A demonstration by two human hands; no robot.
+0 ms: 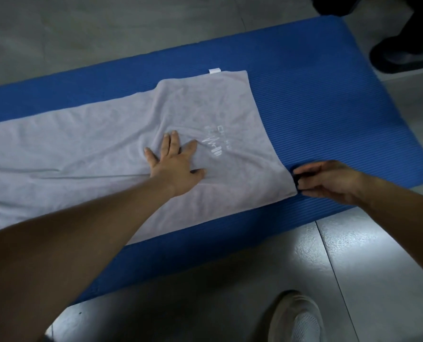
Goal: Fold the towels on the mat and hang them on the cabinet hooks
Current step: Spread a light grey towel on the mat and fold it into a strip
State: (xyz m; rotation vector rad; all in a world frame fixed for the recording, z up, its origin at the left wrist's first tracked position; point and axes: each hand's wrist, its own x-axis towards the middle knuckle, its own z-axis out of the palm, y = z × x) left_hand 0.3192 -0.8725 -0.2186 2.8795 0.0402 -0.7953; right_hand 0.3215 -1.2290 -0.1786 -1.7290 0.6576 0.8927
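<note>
Fingers (174, 141) of the left hand (175, 166) lie straight and spread, pressed flat on the grey towel (82, 149) and gripping nothing. The right hand (329, 181), at three o'clock of the left, has its fingers (311, 169) curled. It pinches the towel's near right corner, just where the cloth meets the blue mat (329, 107).

Towel location: spread lengthwise on the mat and running out of view at nine o'clock. Its right end appears to carry a second layer, with a white label tab (214, 71) at the far edge, at twelve o'clock of the left hand. Creases radiate from under the pressing palm.

Assessment: a fold is being squared up, and hanging has not yet begun.

Recommendation: use the left palm as the anchor and draw the pinched corner towards three o'clock until the creases by the printed logo (215, 141) flatten. Match edge to edge before pressing the fold.

Risk: a pull stronger than the anchor would drag the layers out of line.

Also noted: a pale shoe (296, 319) on the floor (205, 280) at six o'clock.
</note>
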